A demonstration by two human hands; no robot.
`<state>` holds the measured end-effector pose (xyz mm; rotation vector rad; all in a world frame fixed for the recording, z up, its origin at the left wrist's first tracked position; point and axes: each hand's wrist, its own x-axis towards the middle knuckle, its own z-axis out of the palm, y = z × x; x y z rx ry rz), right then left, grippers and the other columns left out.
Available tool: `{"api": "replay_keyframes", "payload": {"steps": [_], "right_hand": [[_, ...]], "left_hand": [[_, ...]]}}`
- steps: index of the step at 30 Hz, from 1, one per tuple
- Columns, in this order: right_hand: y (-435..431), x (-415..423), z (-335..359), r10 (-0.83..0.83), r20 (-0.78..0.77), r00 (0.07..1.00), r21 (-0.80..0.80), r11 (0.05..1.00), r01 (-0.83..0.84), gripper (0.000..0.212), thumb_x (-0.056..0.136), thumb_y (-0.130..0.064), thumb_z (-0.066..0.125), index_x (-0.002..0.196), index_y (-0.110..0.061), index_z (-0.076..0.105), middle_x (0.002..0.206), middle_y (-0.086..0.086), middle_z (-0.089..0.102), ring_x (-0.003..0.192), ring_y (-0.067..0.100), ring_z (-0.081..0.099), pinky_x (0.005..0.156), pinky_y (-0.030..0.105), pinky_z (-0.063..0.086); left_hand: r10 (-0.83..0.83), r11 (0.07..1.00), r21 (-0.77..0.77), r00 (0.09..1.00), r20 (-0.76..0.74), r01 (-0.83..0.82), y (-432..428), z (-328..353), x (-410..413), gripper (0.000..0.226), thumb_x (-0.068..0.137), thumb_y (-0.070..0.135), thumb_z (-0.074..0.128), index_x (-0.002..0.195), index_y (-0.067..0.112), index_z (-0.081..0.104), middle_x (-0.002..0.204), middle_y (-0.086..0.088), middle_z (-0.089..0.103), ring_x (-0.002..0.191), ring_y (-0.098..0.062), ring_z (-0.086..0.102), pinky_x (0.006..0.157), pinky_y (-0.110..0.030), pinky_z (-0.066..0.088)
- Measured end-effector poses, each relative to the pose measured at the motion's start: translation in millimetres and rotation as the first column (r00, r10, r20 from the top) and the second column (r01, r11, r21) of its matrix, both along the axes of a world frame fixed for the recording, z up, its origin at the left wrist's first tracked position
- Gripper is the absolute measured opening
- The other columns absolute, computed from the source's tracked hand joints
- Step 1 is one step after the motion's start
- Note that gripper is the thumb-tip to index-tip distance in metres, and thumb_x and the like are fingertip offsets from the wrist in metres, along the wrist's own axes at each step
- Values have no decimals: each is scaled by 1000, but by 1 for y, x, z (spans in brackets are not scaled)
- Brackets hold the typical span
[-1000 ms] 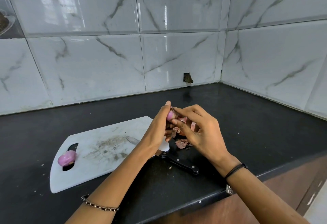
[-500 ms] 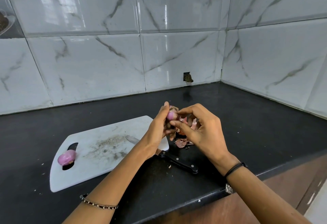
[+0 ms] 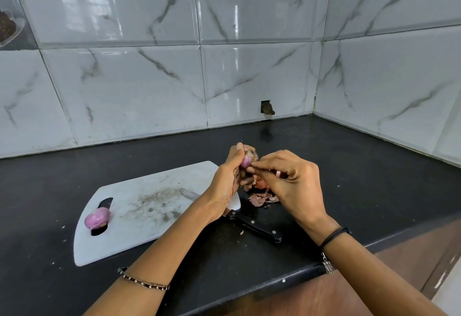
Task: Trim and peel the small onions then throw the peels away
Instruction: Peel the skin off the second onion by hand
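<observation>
My left hand (image 3: 228,181) grips a small purple onion (image 3: 247,160) above the counter; dry brown skin still clings to its top. My right hand (image 3: 290,181) pinches the loose skin at the onion's side with thumb and fingertips. A pile of pinkish peels (image 3: 262,199) lies on the counter just beneath both hands. A peeled purple onion (image 3: 96,219) rests at the left end of the white cutting board (image 3: 149,216), beside its handle slot. A black-handled knife (image 3: 254,226) lies with its blade on the board and its handle on the counter.
The black counter (image 3: 361,173) runs into a corner of white marble tiles. Its front edge (image 3: 287,280) is close to my wrists, with brown cabinet fronts below. A small dark hole (image 3: 267,108) sits low in the back wall. Crumbs dot the board.
Both hands have turned the onion slightly, and my right fingers have shifted their pinch on the skin at its side. The board, knife and peeled onion have not moved.
</observation>
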<state>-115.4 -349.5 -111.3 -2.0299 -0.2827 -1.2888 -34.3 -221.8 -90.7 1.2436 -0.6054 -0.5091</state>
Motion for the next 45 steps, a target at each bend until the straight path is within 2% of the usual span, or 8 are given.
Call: {"api": "replay_keyframes", "payload": {"steps": [4, 7, 13, 24, 29, 33, 39, 45], "right_hand": [[3, -1, 3, 42, -69, 997, 43, 998, -39, 12, 85, -1, 80, 94, -8, 81, 91, -2, 73, 86, 8, 70, 74, 11, 51], [4, 0, 4, 4, -95, 995, 46, 999, 0, 9, 86, -10, 82, 94, -13, 78, 91, -5, 70, 83, 12, 70, 73, 18, 54], [3, -2, 6, -123, -77, 989, 37, 991, 126, 22, 82, -28, 86, 99, -17, 77, 92, -12, 69, 83, 5, 65, 72, 8, 45], [3, -2, 3, -77, -48, 996, 39, 996, 79, 20, 85, -16, 82, 105, -13, 81, 95, -7, 74, 89, 8, 71, 79, 23, 58], [2, -2, 4, -42, -35, 998, 54, 998, 44, 14, 84, -11, 82, 99, -15, 82, 91, -8, 74, 87, 8, 72, 77, 21, 57], [3, -1, 6, 3, -96, 995, 97, 995, 6, 9, 86, -14, 82, 94, -17, 81, 91, -8, 73, 86, 12, 71, 77, 28, 58], [6, -2, 8, 90, -196, 976, 225, 973, -45, 5, 90, -18, 78, 93, -15, 74, 92, -5, 71, 73, 13, 74, 71, 34, 61], [4, -3, 7, -61, -145, 988, 102, 992, 76, 14, 88, -23, 80, 101, -17, 80, 93, -9, 72, 84, 10, 69, 77, 24, 55]], "left_hand": [[-26, 999, -47, 1000, -18, 25, 1, 0, 0, 61, 108, 44, 30, 138, -8, 43, 84, -2, 64, 67, -5, 61, 62, -20, 48], [-54, 994, -99, 997, -62, 48, 1, 2, 0, 53, 108, 44, 32, 132, -1, 47, 85, -5, 61, 65, -7, 61, 59, -20, 49], [-89, 982, -175, 989, -117, 68, 3, 3, 4, 45, 108, 40, 35, 124, 3, 53, 78, -3, 58, 65, -11, 50, 59, -24, 44], [-114, 981, -162, 992, -62, 103, 5, 1, 8, 51, 91, 44, 49, 126, 8, 53, 79, -5, 64, 67, -15, 45, 64, -26, 48], [-74, 991, -119, 995, -63, 66, 4, -1, 8, 46, 102, 41, 41, 128, 4, 52, 78, -6, 57, 60, -12, 45, 64, -26, 43], [-66, 994, -95, 996, -65, 60, 4, 0, 7, 35, 109, 37, 35, 111, 10, 57, 67, 2, 59, 56, -9, 47, 63, -27, 41], [-61, 992, -111, 995, -84, 51, 3, -1, 6, 42, 110, 36, 35, 127, 3, 55, 71, 2, 62, 58, -10, 53, 56, -23, 50], [-50, 994, -101, 996, -67, 44, 3, -2, 10, 49, 106, 42, 39, 132, 2, 53, 85, -5, 67, 74, -15, 59, 64, -25, 55]]}}
